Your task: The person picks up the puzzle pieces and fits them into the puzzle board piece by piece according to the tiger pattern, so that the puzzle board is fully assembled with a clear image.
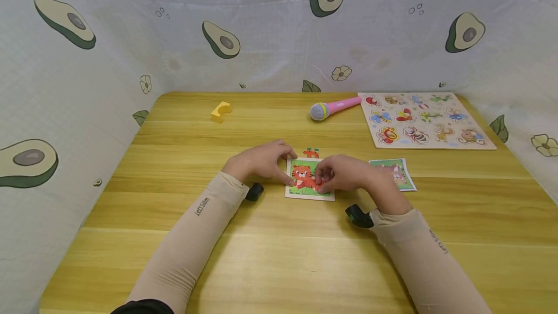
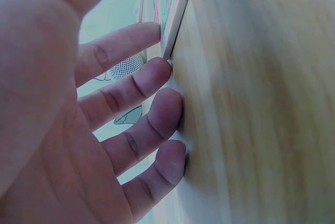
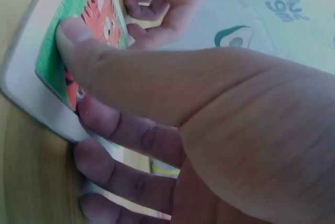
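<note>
A small tiger jigsaw puzzle (image 1: 301,174) in a pale tray (image 1: 307,197) lies on the table between both hands. The left hand (image 1: 267,160) rests at its left side, thumb over the tiger picture and index fingertip at the tray's edge; its other fingers extend loosely in the left wrist view. With thumb and index finger, the right hand (image 1: 345,173) pinches a green-and-orange puzzle piece (image 3: 48,59) at the near right corner, its edge showing above the tray. Just beyond the tray's far edge lies a small orange piece (image 1: 311,153), partly hidden.
To the right lies a picture card (image 1: 405,178), partly behind the right wrist. Farther back are a pink microphone (image 1: 337,107), a wooden insect puzzle board (image 1: 427,121) and a yellow arched block (image 1: 221,111). An avocado-print sheet (image 1: 270,38) surrounds the wooden table (image 1: 279,256).
</note>
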Available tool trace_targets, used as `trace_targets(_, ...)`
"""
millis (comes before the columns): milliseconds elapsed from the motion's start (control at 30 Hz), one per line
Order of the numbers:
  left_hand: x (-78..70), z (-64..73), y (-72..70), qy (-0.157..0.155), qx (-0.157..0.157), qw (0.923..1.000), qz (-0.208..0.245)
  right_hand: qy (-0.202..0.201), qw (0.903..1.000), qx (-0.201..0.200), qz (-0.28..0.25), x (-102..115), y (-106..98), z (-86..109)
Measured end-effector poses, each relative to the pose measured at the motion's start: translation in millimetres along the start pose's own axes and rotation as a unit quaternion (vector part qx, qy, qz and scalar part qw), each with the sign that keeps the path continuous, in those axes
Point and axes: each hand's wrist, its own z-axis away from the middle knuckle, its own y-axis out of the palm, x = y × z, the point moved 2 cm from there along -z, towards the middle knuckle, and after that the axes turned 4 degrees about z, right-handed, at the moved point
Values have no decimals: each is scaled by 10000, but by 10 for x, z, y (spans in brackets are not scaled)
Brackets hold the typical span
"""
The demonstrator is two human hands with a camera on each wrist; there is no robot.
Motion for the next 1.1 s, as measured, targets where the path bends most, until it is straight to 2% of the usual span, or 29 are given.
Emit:
trace_targets(467, 14, -9, 6, -41, 6, 10000, 7, 165, 9998, 40, -75, -1, -18, 8)
trace_targets(800, 21, -19, 6, -20, 15, 10000, -61, -28, 9998, 85, -172, -72, -32, 14)
trace_targets(900, 27, -22, 8, -20, 9, 10000, -53, -37, 9993, -223, -288, -94, -51, 9)
trace_targets(1033, 20, -17, 5, -38, 26, 10000, -84, 79, 9937, -1057, -368, -122, -77, -30)
trace_targets(1100, 15, -15, 1, -48, 50, 9999, -96, 261, 9886, -1447, -312, -144, -85, -49)
